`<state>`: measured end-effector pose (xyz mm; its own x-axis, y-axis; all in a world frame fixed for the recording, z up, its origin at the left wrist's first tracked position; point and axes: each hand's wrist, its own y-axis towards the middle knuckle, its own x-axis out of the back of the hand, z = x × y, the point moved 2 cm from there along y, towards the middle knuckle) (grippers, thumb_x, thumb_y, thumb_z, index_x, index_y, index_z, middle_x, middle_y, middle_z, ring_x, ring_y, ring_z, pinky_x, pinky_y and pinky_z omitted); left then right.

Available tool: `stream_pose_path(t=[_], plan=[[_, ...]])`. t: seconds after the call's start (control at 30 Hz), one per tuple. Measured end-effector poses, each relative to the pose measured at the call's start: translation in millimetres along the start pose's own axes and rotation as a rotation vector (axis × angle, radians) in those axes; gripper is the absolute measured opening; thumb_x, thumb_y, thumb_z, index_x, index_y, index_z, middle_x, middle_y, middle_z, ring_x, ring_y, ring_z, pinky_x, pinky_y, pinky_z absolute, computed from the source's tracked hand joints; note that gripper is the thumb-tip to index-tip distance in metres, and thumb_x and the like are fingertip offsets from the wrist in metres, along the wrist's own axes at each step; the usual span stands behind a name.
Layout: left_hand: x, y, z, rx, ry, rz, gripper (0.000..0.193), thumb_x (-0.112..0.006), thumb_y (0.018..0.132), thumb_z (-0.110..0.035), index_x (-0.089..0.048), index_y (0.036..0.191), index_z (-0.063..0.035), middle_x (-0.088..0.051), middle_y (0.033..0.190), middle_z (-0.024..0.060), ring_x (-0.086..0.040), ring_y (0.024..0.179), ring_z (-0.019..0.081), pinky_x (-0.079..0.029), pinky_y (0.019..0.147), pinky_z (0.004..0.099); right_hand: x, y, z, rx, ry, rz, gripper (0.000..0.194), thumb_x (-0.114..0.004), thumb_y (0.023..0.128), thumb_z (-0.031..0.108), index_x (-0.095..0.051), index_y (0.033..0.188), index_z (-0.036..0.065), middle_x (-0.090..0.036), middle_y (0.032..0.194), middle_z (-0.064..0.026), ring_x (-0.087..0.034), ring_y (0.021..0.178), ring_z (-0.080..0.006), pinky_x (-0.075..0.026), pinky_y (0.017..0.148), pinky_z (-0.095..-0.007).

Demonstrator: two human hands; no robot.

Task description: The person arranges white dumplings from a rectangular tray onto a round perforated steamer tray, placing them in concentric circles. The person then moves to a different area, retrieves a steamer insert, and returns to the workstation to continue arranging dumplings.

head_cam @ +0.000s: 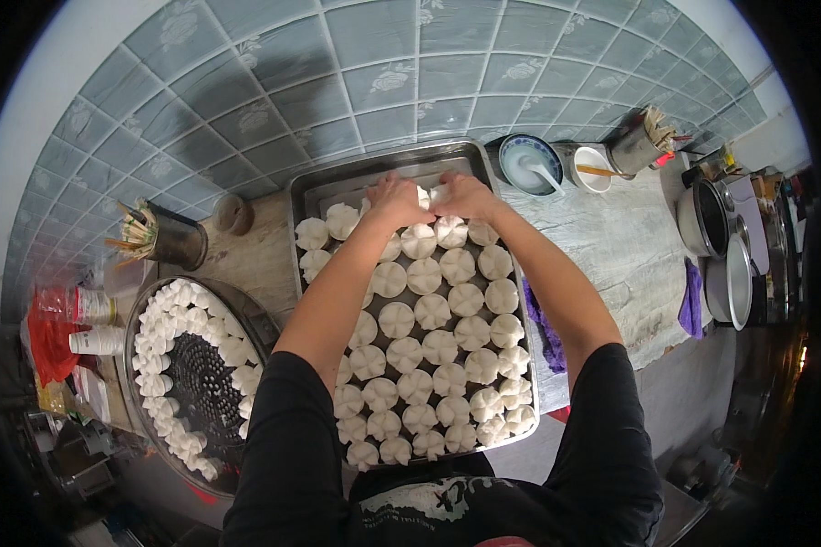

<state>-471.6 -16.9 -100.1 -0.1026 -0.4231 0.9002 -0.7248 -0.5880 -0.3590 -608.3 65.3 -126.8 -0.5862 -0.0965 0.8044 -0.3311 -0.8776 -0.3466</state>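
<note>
A deep metal tray (528, 383) in front of me holds rows of white steamed cakes (405, 354) with split, petal-like tops. Both of my hands reach over its far part. My left hand (398, 199) is closed around a white cake (423, 198) that shows beside its thumb; its fingertips are partly hidden. Close on its right, my right hand (471, 197) grips another white cake (440, 195) between thumb and fingers. My left forearm covers some cakes in the left rows.
At the left, a round perforated steamer tray (212, 383) carries cakes around its rim. Chopsticks stand in metal holders (181, 238) at both sides. A blue-rimmed bowl (513, 179) with a spoon, a white bowl (592, 179) and a purple cloth (691, 299) lie right.
</note>
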Motion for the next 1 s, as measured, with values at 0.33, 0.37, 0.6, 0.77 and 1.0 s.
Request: stream_pose_path(t=[0.33,0.37,0.6,0.77,1.0], plan=[[17.1,-101.1,5.7,-0.372,-0.146,-0.597,0.052,-0.071,0.071,-0.024,-0.059,0.118,-0.0052,-0.046,0.131,0.0204,-0.043,0.121,0.0387,-0.033,0.103,0.0490,11.6,15.2,-40.2,0.419,-0.592,-0.399,0.017,-0.053,0.078,0.013,-0.067,0.082,0.007,-0.066,0.082,-0.0159,-0.060,0.090,-0.0343,-0.045,0.079,-0.0469],[17.1,-122.9,3.8,-0.523,-0.212,-0.733,0.049,-0.070,0.068,-0.020,-0.060,0.113,-0.0066,-0.049,0.125,0.0193,-0.047,0.114,0.0369,-0.037,0.097,0.0477,8.0,22.9,-58.6,0.320,-0.761,-0.222,0.016,-0.054,0.077,0.015,-0.068,0.080,0.008,-0.066,0.084,-0.0132,-0.058,0.097,-0.0333,-0.043,0.080,-0.0473],[-4.4,-312.9,38.6,-0.597,-0.403,-0.832,0.007,-0.059,0.071,-0.011,-0.057,0.076,-0.0072,-0.054,0.075,0.0048,-0.056,0.071,0.0224,-0.046,0.064,0.0336,36.2,0.4,-70.0,0.502,-0.345,-0.523,0.026,-0.064,0.079,0.019,-0.066,0.104,0.009,-0.067,0.090,-0.0135,-0.058,0.095,-0.0339,-0.047,0.082,-0.0399],[-40.1,-416.9,109.2,-0.253,-0.521,-0.806,0.019,-0.063,0.066,-0.004,-0.063,0.085,-0.0070,-0.058,0.079,0.0067,-0.060,0.074,0.0249,-0.048,0.065,0.0355,56.8,-34.0,-22.3,0.524,-0.513,-0.494,0.020,-0.062,0.078,0.005,-0.066,0.098,0.006,-0.067,0.085,-0.0149,-0.063,0.081,-0.0317,-0.049,0.073,-0.0386],[-83.4,-531.9,187.1,-0.004,-0.551,-0.757,0.015,-0.061,0.067,0.000,-0.063,0.081,-0.0044,-0.058,0.080,0.0082,-0.059,0.077,0.0274,-0.049,0.067,0.0365,-9.0,-138.8,139.2,0.562,-0.077,-0.244,0.013,-0.065,0.081,0.000,-0.066,0.094,0.000,-0.068,0.085,-0.0126,-0.065,0.075,-0.0203,-0.051,0.071,-0.0311]])
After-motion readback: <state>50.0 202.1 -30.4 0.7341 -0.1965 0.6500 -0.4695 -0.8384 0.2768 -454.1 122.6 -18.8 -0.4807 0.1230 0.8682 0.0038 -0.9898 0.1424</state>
